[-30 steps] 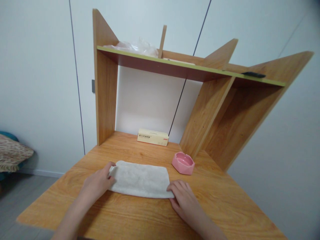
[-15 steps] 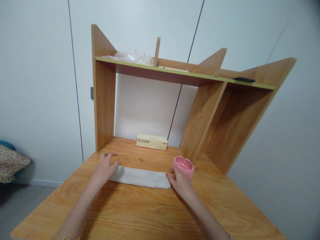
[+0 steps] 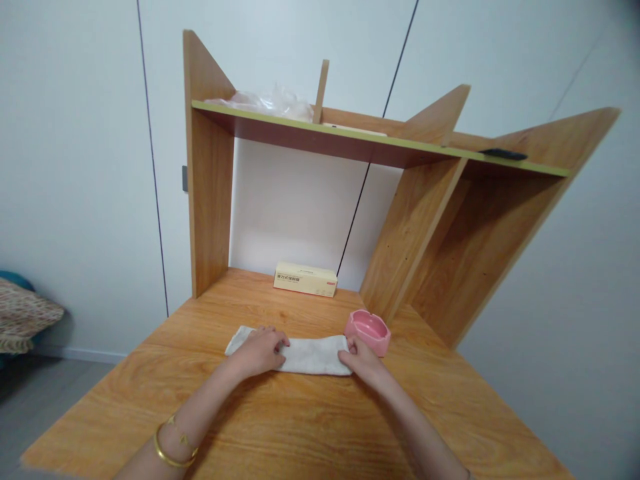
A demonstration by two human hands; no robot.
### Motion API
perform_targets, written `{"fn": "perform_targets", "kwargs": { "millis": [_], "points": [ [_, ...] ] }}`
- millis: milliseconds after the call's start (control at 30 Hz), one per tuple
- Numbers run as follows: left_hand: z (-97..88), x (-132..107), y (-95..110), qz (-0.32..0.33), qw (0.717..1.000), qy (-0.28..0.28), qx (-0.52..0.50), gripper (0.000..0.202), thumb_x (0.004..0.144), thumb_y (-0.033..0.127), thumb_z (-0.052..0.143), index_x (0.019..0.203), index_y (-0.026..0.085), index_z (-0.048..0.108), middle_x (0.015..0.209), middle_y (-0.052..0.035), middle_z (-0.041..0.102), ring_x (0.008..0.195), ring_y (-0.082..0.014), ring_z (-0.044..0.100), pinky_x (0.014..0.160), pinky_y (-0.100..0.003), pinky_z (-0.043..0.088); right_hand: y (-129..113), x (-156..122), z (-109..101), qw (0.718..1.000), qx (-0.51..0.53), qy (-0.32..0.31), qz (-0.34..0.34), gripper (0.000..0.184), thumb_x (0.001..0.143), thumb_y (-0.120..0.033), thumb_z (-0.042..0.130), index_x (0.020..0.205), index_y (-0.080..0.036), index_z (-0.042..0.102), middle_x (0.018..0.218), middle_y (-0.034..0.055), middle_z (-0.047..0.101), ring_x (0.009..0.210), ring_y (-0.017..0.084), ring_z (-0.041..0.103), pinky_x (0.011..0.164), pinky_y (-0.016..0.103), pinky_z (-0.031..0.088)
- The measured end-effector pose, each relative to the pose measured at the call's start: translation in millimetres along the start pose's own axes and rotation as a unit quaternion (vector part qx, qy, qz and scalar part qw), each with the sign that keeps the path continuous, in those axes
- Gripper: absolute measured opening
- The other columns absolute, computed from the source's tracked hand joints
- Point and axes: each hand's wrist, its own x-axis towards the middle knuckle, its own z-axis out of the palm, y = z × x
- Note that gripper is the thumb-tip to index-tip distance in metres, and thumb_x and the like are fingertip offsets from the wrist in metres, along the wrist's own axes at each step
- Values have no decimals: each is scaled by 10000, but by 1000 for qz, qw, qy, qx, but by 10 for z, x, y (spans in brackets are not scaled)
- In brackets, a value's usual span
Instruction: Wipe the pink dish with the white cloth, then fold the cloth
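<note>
A long white folded cloth [image 3: 315, 355] lies across the wooden table in front of me. My left hand [image 3: 263, 350] bends over its left-middle part, thumb toward the near edge and fingers curled over the top, gripping it against the table. The cloth's left end sticks out beyond that hand. At the right end, my right hand [image 3: 364, 360] pinches the corner between thumb and fingers. Just behind the right hand sits a pink angular ashtray [image 3: 367, 330]; its near left side is partly covered by the fingers.
A cream box [image 3: 305, 280] with printed writing stands at the back of the table [image 3: 300, 427]. A wooden shelf unit [image 3: 310, 130] rises behind, carrying a clear plastic bag [image 3: 273, 103] and a dark flat object [image 3: 504, 154]. Patterned fabric [image 3: 27, 313] shows at far left.
My left hand has moved right, from the cloth's left end to its left-middle part. My right hand has closed on the right end, and the cloth has shifted slightly right.
</note>
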Motion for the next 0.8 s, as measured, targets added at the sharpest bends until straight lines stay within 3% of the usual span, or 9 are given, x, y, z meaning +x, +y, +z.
{"fn": "perform_targets", "kwargs": {
  "millis": [167,300,367,433,567,667,733,800],
  "points": [
    [93,-19,73,53,999,2,-10,255,712,330,582,960,297,629,912,-32,606,965,-266,492,862,-381,319,74,4,-350,998,-42,44,33,191,592,-143,507,745,-212,414,619,-35,533,610,147,538,526,214,344],
    [184,24,74,76,996,34,-22,240,744,342,560,969,289,624,938,-25,612,962,-249,492,867,-372,310,-250,-1,-399,991,-88,95,35,253,649,-173,509,883,-215,424,752,18,582,769,201,567,627,259,335],
    [201,70,25,53,996,72,-25,213,779,278,512,958,283,628,927,-7,626,942,-216,509,849,-331,326,-546,-19,-288,985,-132,107,18,276,686,-178,491,951,-211,419,760,33,600,763,213,581,633,273,330],
    [181,118,-61,5,993,116,-21,236,800,204,456,952,266,626,922,0,637,923,-195,523,816,-300,347,-850,-46,-89,982,-167,82,-44,301,713,-195,489,1003,-196,407,788,56,618,745,225,592,617,279,332],
    [61,159,-284,-75,981,181,-4,269,810,149,388,961,215,601,989,-30,627,972,-209,505,823,-317,344,-1243,-110,445,983,-91,-3,-159,323,766,-197,470,1077,-161,388,867,100,629,788,224,598,611,274,354],
    [-33,132,-407,-125,967,221,14,236,794,153,406,928,195,596,996,-55,625,995,-244,491,848,-364,321,-1294,-123,704,973,-53,-77,-209,379,728,-260,582,1071,-177,443,827,59,640,755,198,604,579,241,369],
    [-81,109,-446,-143,960,239,22,233,793,160,409,939,195,588,997,-60,627,991,-257,492,841,-383,318,-1244,-88,698,973,-38,-86,-212,379,742,-281,584,1089,-198,457,772,22,635,716,173,598,585,230,376],
    [-118,95,-457,-150,956,252,27,236,801,174,404,955,202,581,987,-55,631,977,-262,498,828,-395,319,-1143,-21,565,979,-24,-65,-193,321,797,-254,510,1108,-202,452,769,17,626,726,161,587,628,238,381]
  ]
}}
